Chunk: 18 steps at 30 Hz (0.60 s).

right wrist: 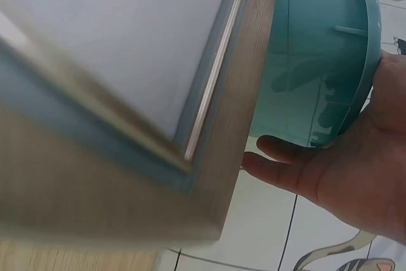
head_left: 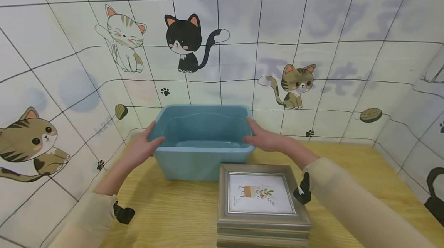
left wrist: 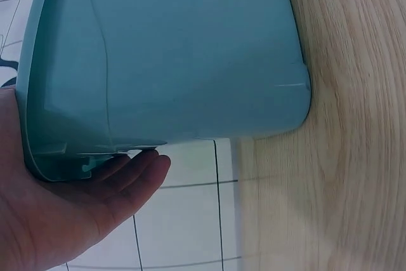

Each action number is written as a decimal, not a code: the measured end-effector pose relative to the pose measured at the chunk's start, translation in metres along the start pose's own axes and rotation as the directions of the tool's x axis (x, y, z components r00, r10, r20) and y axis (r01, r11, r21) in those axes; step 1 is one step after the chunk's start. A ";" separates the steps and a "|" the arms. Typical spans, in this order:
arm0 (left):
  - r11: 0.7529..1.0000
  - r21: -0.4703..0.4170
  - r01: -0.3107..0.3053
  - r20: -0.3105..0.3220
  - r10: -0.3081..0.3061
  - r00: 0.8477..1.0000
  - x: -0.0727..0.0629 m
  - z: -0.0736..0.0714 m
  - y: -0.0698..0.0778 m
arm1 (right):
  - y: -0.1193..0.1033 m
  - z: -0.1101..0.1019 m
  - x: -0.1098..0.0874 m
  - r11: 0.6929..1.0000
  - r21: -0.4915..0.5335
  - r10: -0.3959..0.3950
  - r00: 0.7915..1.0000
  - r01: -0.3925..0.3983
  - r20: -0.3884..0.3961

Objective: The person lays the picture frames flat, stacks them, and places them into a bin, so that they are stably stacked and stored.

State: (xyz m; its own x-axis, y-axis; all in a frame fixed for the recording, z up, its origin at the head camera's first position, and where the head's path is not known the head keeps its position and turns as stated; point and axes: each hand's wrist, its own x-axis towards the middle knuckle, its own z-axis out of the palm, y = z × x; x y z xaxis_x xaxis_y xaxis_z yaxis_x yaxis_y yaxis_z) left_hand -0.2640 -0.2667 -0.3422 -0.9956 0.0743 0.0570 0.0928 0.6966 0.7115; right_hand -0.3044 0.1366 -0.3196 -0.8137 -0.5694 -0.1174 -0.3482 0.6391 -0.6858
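Observation:
A light blue plastic storage bin (head_left: 194, 165) stands upright on the wooden table, its inside visible and bare. My left hand (head_left: 140, 148) holds its left end, thumb over the rim and fingers beneath it on the outer wall. At the opposite end my right hand (head_left: 266, 139) grips the rim the same way. The left wrist view has the fingers (left wrist: 143, 179) tucked under the lip of the bin. Just in front of the bin's right half lies a stack of several picture frames (head_left: 256, 219), the top one holding a flower-pot print.
The wooden table (head_left: 166, 213) meets a tiled wall (head_left: 239, 66) with cartoon cats behind the bin. Another tiled wall (head_left: 41, 86) rises close on the left. The top picture frame (right wrist: 231, 125) looms near the right wrist.

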 end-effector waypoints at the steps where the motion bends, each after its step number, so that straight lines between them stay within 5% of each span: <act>1: 1.000 0.009 -0.001 0.006 0.001 1.000 0.001 0.002 0.003 | 0.002 -0.002 -0.003 1.000 0.006 0.004 1.000 -0.004 -0.004; 10: 0.995 -0.099 -0.012 0.049 0.017 0.999 0.013 0.030 0.029 | 0.022 -0.023 -0.034 0.999 -0.009 0.042 0.997 -0.042 -0.069; 18: 0.996 -0.082 -0.027 0.063 0.032 0.998 0.024 0.051 0.042 | 0.041 -0.031 -0.053 0.995 0.005 0.096 0.990 -0.096 -0.102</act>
State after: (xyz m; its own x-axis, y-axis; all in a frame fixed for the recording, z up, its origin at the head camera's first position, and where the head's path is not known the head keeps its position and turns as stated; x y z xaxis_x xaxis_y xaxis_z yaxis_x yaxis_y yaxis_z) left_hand -0.2836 -0.1991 -0.3467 -0.9893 0.1413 0.0358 0.1181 0.6333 0.7649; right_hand -0.2900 0.2088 -0.3189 -0.8866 -0.4497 -0.1085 -0.2665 0.6882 -0.6748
